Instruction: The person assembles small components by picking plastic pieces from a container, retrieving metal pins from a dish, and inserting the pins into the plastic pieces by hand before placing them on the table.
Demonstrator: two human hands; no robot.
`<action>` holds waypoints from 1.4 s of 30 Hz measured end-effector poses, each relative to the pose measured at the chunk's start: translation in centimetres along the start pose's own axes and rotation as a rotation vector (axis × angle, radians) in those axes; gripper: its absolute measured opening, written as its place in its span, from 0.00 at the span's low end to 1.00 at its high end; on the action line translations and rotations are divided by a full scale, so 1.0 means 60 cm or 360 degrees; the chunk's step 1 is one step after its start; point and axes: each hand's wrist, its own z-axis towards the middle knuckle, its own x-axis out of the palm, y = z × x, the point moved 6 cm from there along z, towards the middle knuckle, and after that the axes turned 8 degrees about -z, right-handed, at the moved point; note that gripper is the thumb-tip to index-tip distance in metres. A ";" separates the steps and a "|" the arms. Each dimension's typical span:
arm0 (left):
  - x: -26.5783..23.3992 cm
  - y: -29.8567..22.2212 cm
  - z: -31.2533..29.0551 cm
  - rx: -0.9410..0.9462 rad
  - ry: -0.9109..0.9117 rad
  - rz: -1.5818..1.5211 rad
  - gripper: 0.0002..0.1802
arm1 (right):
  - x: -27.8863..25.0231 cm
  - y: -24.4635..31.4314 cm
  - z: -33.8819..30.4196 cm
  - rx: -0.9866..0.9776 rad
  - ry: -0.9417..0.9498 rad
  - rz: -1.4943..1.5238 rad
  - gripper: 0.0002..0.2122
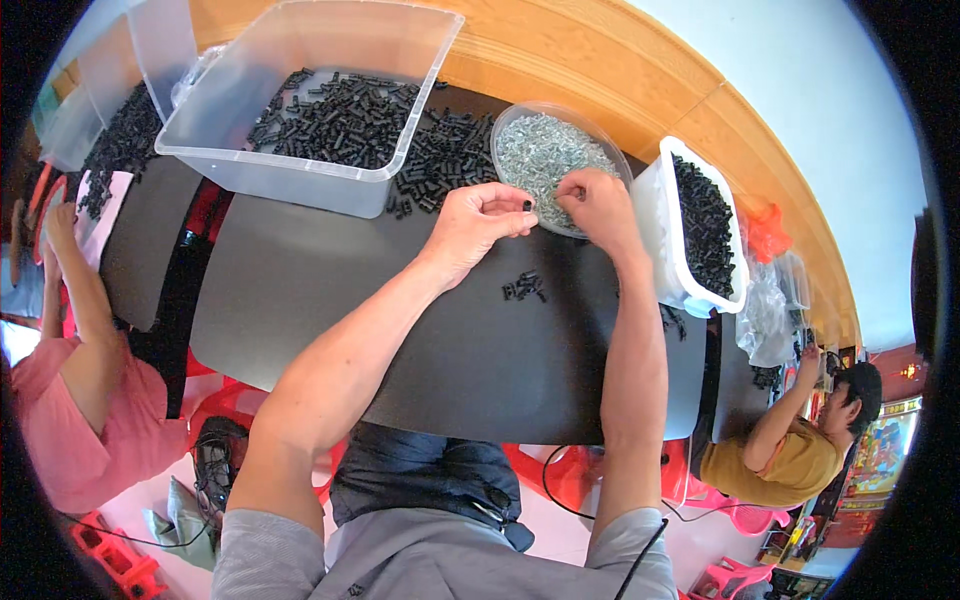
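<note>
My left hand (pixel 472 228) pinches a small black plastic fitting (pixel 527 205) between thumb and fingertips, beside the near rim of a round clear bowl. Small silvery screws or pins (pixel 545 150) fill that bowl (pixel 497 128). Over the bowl's right side, my right hand (pixel 603 208) is closed, fingertips drawn together at the metal pieces; what they hold, if anything, is too small to make out. A little cluster of black fittings (pixel 524 287) lies on the dark table (pixel 455 350) below my hands.
A large clear bin (pixel 270 172) with loose black fittings stands at the back left, and more fittings (pixel 445 150) heap beside it. On the right, a white tub (pixel 672 240) holds black fittings. Co-workers sit left, in a pink top (pixel 90 420), and right, in a mustard top (pixel 785 465).
</note>
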 end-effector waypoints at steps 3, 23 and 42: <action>0.004 0.002 -0.002 0.0026 0.0022 0.0011 0.13 | -0.023 -0.002 -0.001 0.0072 -0.0139 0.0161 0.06; 0.011 -0.004 -0.004 0.0050 0.0059 0.0075 0.13 | -0.042 0.083 -0.019 0.0030 0.0171 0.1117 0.02; 0.009 -0.002 0.000 0.0092 0.0075 0.0153 0.13 | -0.048 0.098 -0.025 -0.0026 0.0165 0.0974 0.05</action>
